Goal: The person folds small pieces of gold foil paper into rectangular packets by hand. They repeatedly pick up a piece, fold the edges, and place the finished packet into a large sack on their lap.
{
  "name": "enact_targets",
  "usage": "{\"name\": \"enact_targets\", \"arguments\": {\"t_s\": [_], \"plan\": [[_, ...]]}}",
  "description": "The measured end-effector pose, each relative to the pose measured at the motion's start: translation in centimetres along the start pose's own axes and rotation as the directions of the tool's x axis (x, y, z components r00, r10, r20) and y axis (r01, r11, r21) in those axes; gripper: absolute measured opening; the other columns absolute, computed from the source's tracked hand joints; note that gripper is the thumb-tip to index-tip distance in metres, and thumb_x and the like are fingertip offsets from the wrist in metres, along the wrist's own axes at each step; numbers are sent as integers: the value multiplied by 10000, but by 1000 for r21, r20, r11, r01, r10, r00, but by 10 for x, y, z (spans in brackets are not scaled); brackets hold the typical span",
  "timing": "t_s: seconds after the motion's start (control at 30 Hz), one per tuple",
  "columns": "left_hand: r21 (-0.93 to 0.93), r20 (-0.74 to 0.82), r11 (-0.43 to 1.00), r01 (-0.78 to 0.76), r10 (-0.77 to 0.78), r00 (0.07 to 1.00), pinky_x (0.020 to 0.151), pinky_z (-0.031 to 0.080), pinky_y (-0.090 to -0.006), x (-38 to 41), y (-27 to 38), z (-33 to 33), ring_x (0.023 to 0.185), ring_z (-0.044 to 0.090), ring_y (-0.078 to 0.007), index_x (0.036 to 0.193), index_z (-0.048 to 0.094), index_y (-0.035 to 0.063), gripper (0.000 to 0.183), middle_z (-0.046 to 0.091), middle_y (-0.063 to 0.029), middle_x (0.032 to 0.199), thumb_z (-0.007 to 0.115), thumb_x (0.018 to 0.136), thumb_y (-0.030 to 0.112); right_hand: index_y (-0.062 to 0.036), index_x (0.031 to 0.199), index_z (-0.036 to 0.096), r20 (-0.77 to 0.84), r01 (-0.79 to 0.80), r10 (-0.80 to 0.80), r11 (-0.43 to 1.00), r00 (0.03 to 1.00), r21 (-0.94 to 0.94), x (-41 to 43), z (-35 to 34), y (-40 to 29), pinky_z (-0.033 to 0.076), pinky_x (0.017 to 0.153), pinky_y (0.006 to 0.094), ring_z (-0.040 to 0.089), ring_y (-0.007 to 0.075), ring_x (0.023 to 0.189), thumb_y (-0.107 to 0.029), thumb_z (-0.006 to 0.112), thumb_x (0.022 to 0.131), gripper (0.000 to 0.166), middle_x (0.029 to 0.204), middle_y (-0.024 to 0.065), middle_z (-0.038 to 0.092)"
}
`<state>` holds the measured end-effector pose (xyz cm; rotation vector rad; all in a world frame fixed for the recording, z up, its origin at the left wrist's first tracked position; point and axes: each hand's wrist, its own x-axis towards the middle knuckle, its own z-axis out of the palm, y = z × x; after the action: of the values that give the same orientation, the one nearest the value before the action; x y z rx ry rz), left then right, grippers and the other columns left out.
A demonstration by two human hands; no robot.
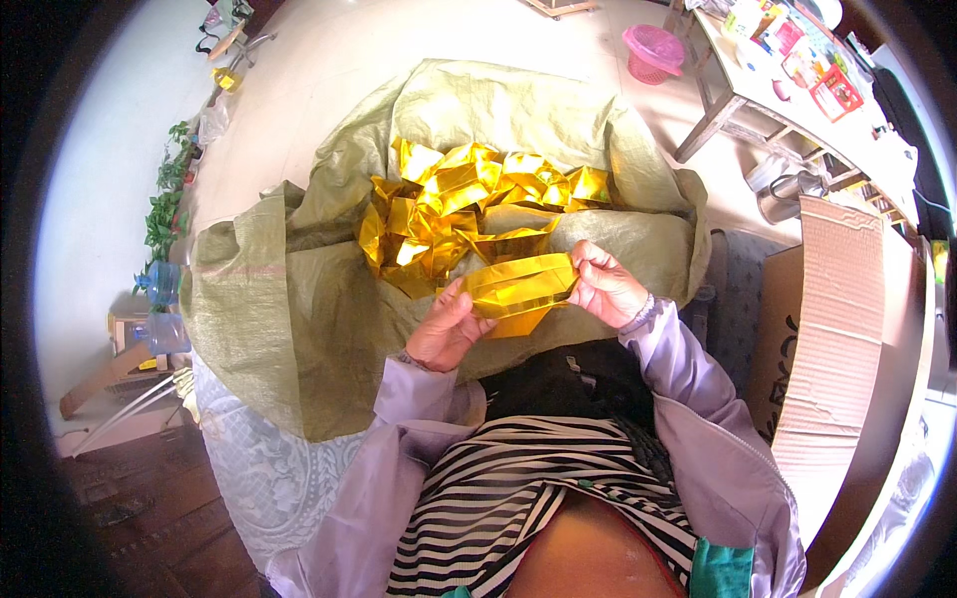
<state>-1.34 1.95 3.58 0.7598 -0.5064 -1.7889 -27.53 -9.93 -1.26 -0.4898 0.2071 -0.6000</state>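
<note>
Between my two hands is a folded piece of gold foil paper [521, 285], long and flat with creased layers. My left hand [452, 329] grips its left end, and my right hand [604, 285] pinches the right end between thumb and fingers. Beneath it, over my lap, another gold foil sheet [521, 324] partly shows. Just beyond my hands lies a pile of folded gold foil pieces [441, 202], boat-like and angular. They rest on a spread, wrinkled woven plastic sack [336, 336] of olive-yellow colour.
To the right stands an open cardboard box [830, 329] with its flap raised. Further off are a metal kettle [785, 196], a cluttered wooden table [748, 75] and a pink plastic basket [652, 56]. Along the left wall are green leafy plants [166, 205] and a blue water jug [166, 333].
</note>
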Motion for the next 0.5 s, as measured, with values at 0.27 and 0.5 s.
{"name": "enact_targets", "arguments": {"t_s": [0.27,0.5], "plan": [[-50,49,999,2,1,999,1108,426,-430,3,-4,9,1337,526,-247,1458,442,45,662,547,-97,1447,729,923,310,-119,1028,598,-25,-31,30,999,999,-28,2,5,1,521,888,332,634,167,1041,-203,690,959,142,1065,9,642],[67,25,998,5,-6,1000,1098,428,-421,5,-8,1,1297,551,-246,1428,464,48,659,578,-73,1400,745,907,340,-108,1034,634,-52,-8,2,994,999,-110,6,10,1,535,810,271,645,119,932,-119,704,946,113,1002,-13,649]]}}
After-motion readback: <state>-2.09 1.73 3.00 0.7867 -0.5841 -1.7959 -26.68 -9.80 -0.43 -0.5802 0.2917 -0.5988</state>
